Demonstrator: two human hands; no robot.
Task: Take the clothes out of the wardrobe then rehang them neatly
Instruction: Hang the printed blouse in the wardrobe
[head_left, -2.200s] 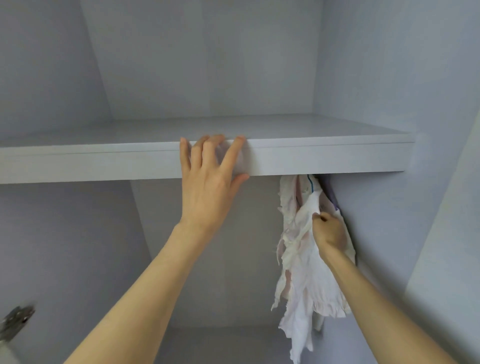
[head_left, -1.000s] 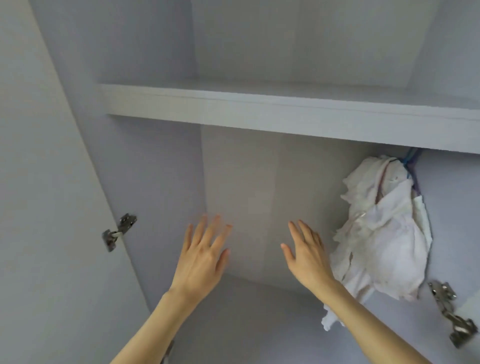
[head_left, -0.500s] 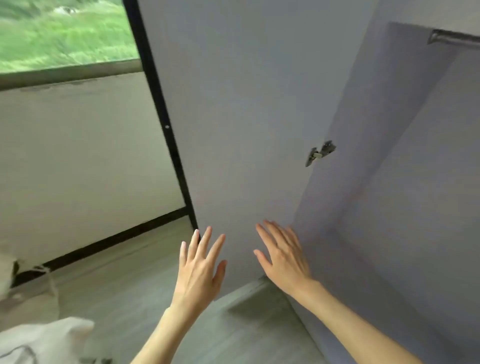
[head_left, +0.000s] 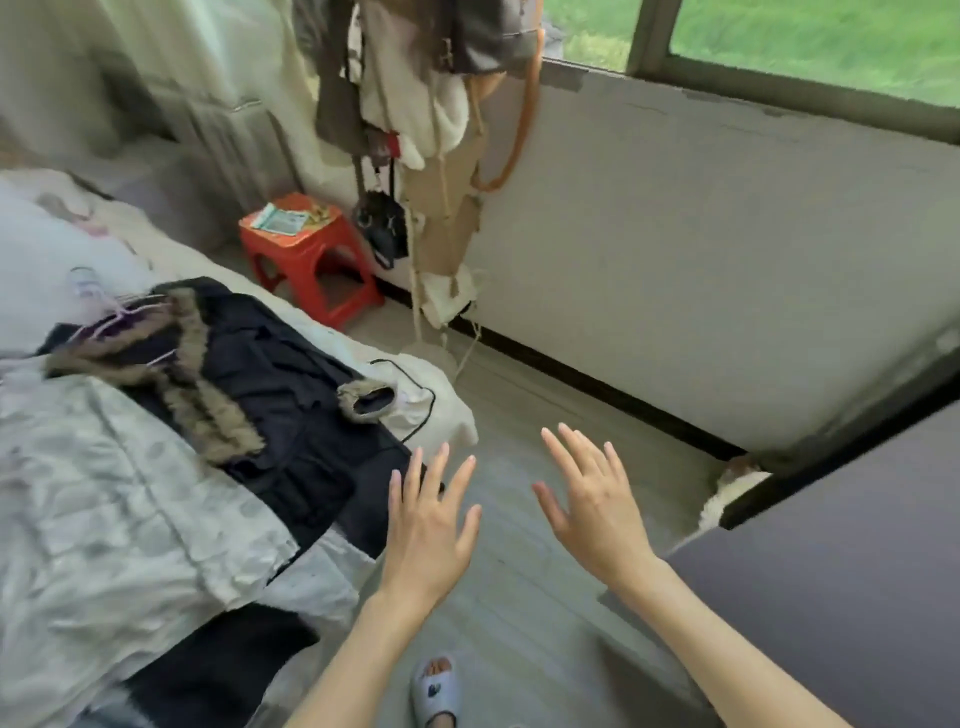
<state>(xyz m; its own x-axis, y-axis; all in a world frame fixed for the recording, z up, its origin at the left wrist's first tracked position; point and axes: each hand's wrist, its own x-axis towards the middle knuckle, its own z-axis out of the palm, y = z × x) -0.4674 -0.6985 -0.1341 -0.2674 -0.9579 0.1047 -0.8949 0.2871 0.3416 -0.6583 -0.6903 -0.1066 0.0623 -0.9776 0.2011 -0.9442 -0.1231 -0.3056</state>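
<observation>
No legible text, label, brand or number anywhere in view.

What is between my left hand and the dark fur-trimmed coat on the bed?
Nothing visible. The left hand hovers open just off the bed's edge, beside the coat's lower hem, with only air between them. The right hand is also open and empty over the floor. A pale garment overlaps the coat's near side.

Single head-worn view, looking forward and down — close over bed (head_left: 436, 384) edge, floor (head_left: 524, 415), facing window wall (head_left: 701, 249)
</observation>
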